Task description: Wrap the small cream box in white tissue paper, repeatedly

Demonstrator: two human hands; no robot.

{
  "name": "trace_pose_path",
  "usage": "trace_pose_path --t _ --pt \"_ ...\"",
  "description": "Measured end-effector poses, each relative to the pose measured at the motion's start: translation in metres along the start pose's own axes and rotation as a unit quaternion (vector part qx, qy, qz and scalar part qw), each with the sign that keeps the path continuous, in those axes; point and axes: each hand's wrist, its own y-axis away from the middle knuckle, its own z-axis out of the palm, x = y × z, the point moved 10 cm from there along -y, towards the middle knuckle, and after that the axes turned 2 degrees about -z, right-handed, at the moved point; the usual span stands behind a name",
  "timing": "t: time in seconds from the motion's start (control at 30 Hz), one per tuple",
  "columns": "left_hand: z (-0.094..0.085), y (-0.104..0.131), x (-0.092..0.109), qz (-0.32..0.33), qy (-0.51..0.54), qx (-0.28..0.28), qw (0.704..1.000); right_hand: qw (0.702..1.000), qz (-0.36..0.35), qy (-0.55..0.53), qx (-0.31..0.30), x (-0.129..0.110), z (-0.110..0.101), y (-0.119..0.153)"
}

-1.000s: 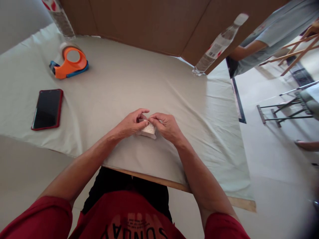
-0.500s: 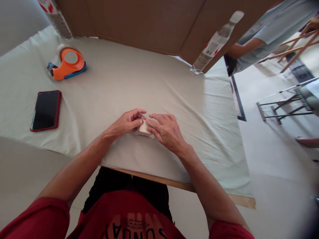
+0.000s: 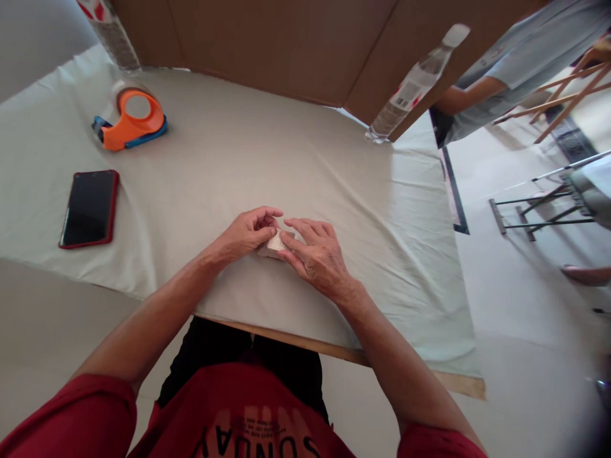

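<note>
A small cream-coloured block with a finely patterned top (image 3: 275,242) lies on the cloth close to the table's front edge. Around its lower part shows a paler, wrapper-like layer, too small to make out clearly. My left hand (image 3: 254,230) grips the block's left side, thumb on top and fingers curled behind. From the right, my right hand (image 3: 319,251) pinches it with thumb and index finger, the other fingers stretched out beyond. Both hands hide much of the block's sides.
On the pale tablecloth (image 3: 214,146) lie a red-cased phone (image 3: 90,208) and an orange tape dispenser (image 3: 140,121). Water bottles stand at left (image 3: 114,41) and right (image 3: 405,92) before a cardboard panel (image 3: 267,48). A person in a grey shirt (image 3: 529,54) is beyond the right corner.
My right thumb and index finger have shifted slightly over the block, and its patterned top looks turned a little. My left hand keeps nearly the same place.
</note>
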Motion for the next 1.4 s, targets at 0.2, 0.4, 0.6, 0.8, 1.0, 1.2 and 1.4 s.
trace_pose_path --t 0.2,0.4,0.6,0.8,1.0,1.2,1.4 --pt "0.000 0.000 0.002 0.015 -0.008 0.004 1.000 1.000 -0.004 -0.012 0.012 -0.001 -0.001 -0.001" --pt "-0.001 0.001 0.004 0.028 -0.028 0.011 0.999 0.999 0.015 -0.038 0.009 0.006 0.004 -0.001" --pt "-0.003 0.002 0.004 0.031 -0.037 0.018 0.999 0.992 0.043 -0.109 0.037 0.015 0.007 0.005" --pt "-0.006 0.002 -0.001 0.016 -0.024 0.024 0.999 0.927 0.182 -0.283 0.163 0.054 -0.008 0.019" --pt "-0.028 0.001 0.003 0.048 0.015 0.099 0.994 0.857 0.286 -0.392 0.172 0.087 0.019 0.032" --pt "-0.043 0.003 0.003 0.040 -0.011 0.138 0.990 0.845 0.282 -0.417 0.179 0.088 0.027 0.036" --pt "-0.034 0.007 0.009 0.021 -0.076 0.117 0.990 0.904 0.204 -0.345 0.150 0.062 0.009 0.022"
